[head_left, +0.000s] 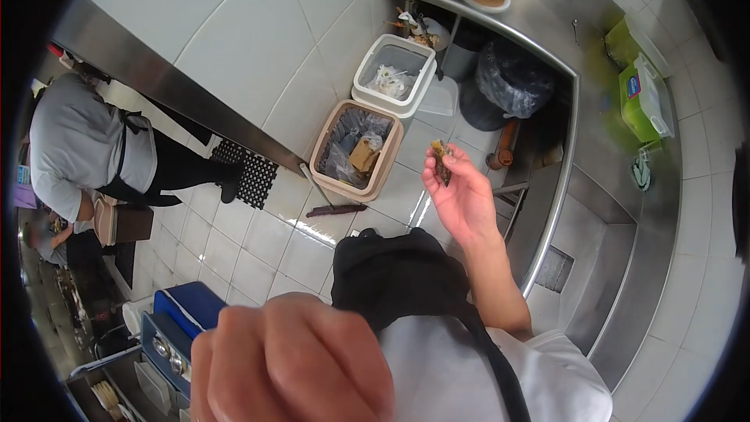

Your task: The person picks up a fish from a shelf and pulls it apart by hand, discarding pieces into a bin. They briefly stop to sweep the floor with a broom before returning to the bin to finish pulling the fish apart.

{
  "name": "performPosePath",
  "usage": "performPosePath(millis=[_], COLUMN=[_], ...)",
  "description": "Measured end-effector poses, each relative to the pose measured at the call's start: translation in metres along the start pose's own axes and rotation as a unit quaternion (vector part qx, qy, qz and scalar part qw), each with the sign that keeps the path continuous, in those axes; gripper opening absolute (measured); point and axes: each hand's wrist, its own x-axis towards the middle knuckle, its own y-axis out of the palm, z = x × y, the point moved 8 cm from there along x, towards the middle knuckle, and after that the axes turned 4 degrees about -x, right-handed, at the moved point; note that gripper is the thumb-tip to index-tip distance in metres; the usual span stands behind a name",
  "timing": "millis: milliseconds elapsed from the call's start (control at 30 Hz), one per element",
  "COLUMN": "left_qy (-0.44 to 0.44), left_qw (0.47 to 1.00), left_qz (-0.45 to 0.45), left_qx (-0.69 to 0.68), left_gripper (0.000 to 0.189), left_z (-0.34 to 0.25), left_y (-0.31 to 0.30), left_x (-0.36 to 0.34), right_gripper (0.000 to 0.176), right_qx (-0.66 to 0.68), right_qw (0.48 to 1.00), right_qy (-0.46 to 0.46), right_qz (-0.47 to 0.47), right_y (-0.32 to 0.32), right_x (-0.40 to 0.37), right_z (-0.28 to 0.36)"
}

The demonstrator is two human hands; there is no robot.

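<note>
My right hand (461,191) is raised over the floor beside the metal counter, its fingers pinched round a small brown and yellowish piece (441,162) that looks like a food scrap. Large and very near the camera, my left hand (293,359) has its fingers curled in; whatever it may hold is hidden. Up and to the left of my right hand stands a beige bin (319,158) with a bag and brown cardboard-like waste inside. Behind it is a white bin (363,78) holding crumpled white waste.
Under the metal counter (574,109) is a dark bin with a black bag (512,82). A broom head (336,209) lies on the tiles. At the left, a person (86,137) stands near a black mat (242,176). Green containers (641,94) sit at right.
</note>
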Motion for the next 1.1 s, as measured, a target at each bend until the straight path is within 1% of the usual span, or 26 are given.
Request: performPosePath(millis=[67,167,200,233,300,333,367,467,500,633,867,900,967,1000,1100], left_qy=[0.013,0.033,0.039,0.035,-0.021,0.040,0.039,-0.034,-0.038,0.000,0.067,0.075,0.039,0.048,0.032], left_qw=[1.000,0.998,0.999,0.998,1.000,0.984,0.983,0.994,0.992,0.978,0.945,0.946,0.930,0.932,0.898], left_qz=[-0.001,0.002,-0.017,-0.016,0.002,0.159,0.166,0.087,0.079,0.111,0.120,0.117,0.073,0.070,0.180], left_qx=[0.021,0.056,0.035,0.041,0.014,-0.068,-0.068,0.057,0.089,0.179,0.296,0.292,0.358,0.354,0.400], left_gripper=[0.009,0.013,0.017,0.017,0.004,0.005,0.005,0.012,0.012,0.014,0.017,0.017,0.023,0.023,0.020], left_z=[0.001,0.002,0.003,0.001,0.010,0.019,0.016,0.013,0.013,0.010,0.006,0.004,0.004,0.001,0.004], left_y=[-0.010,-0.021,-0.021,-0.016,-0.004,-0.004,-0.001,0.004,0.002,0.007,0.016,0.021,0.029,0.029,0.036], left_x=[-0.004,-0.008,-0.010,-0.010,-0.003,0.006,0.005,-0.014,-0.016,-0.015,-0.008,-0.005,0.006,0.012,0.022], right_gripper=[0.023,0.022,0.020,0.019,0.018,0.018,0.018,0.018,0.018,0.019,0.019,0.019,0.018,0.017,0.017], right_qx=[0.002,-0.003,-0.007,-0.012,-0.014,-0.018,-0.020,-0.021,-0.019,-0.013,-0.015,-0.023,-0.012,-0.012,-0.015], right_qw=[1.000,1.000,0.999,0.999,0.999,0.999,0.999,0.999,0.999,0.999,0.999,0.999,0.999,0.999,0.999], right_qy=[-0.005,0.015,0.014,0.013,0.012,0.016,0.020,0.021,0.021,0.023,0.029,0.025,0.036,0.037,0.043], right_qz=[-0.004,0.025,0.028,0.030,0.037,0.036,0.036,0.032,0.028,0.026,0.016,0.016,0.022,0.021,0.016], right_y=[0.001,0.006,0.006,0.006,0.008,0.008,0.008,0.009,0.008,0.009,0.003,0.003,0.004,0.004,0.000], right_x=[-0.002,-0.003,-0.003,-0.004,-0.004,-0.005,-0.004,-0.005,-0.007,-0.008,-0.008,-0.008,-0.008,-0.007,-0.005], right_z=[0.004,0.006,0.005,0.004,0.006,0.004,0.003,0.004,0.004,0.004,0.003,0.004,0.003,0.003,0.003])
